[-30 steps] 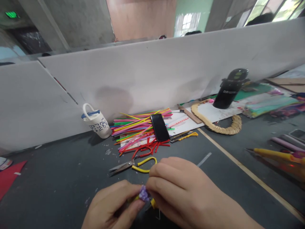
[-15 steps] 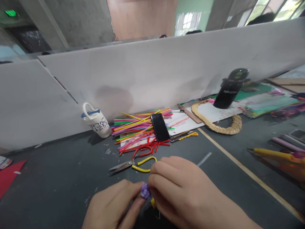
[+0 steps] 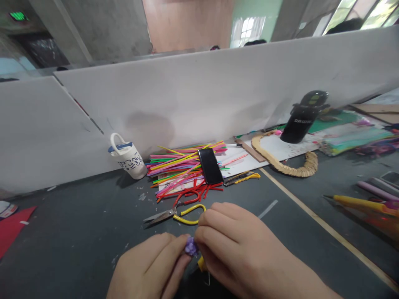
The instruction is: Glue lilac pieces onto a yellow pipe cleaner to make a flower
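Observation:
My left hand (image 3: 148, 263) pinches a small, crinkled purple piece (image 3: 191, 246) between thumb and forefinger. On the piece's other side, the closed fingers of my right hand (image 3: 240, 245) meet it. Partly hidden below my right hand is a yellow object (image 3: 201, 263) with a bent wire (image 3: 208, 279) near it; I cannot tell whether either is held. Just beyond my hands lie scissors (image 3: 168, 214) with yellow and red handles, blades pointing left. Colourful thin sticks (image 3: 174, 166) are heaped behind them, with a black phone (image 3: 210, 167) on top.
A white cup-shaped container (image 3: 131, 162) stands left of the sticks. Toward the right are a yellow-handled cutter (image 3: 247, 177), a curved braided strip (image 3: 289, 169), a black tumbler (image 3: 298, 122) and yellow pliers-like handles (image 3: 358, 202). A white partition (image 3: 202, 91) runs behind everything.
The view has shifted very slightly. Both hands stay together at the purple piece, which has turned or moved only a little between the fingertips.

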Demonstrator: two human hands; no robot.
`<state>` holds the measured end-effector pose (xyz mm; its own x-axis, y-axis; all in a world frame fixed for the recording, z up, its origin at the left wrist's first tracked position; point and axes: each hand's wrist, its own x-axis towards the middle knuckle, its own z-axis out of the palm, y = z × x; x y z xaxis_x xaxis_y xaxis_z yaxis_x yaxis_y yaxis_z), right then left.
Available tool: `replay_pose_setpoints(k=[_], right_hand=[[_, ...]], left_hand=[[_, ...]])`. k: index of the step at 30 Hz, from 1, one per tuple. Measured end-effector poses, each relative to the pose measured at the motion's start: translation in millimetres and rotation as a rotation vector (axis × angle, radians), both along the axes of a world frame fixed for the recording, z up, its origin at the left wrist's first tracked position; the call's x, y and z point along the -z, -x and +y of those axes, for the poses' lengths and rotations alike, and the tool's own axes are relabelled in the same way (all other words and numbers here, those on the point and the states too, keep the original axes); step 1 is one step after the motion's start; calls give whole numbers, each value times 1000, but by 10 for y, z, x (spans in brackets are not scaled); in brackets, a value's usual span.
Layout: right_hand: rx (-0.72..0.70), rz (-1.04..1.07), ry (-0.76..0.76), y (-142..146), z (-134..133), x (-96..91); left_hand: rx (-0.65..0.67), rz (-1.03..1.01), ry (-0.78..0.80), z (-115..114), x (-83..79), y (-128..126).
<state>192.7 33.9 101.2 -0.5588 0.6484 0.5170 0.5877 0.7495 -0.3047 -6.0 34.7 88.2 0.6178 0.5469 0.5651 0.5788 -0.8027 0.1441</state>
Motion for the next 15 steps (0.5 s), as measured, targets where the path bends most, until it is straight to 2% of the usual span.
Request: replay_pose_setpoints(k=[5,7,11,15], right_hand=[[31,181,169,21,36,14],[43,246,234,36,40,16],[69,333,307,60,36,16],[67,334,283,73,17,17]], left_hand=[[-49,79,-140,36,55,68],[-49,63,-128,40,65,81],[-55,-62,169,18,48,51],[-125,-211,310,-19,43,22]])
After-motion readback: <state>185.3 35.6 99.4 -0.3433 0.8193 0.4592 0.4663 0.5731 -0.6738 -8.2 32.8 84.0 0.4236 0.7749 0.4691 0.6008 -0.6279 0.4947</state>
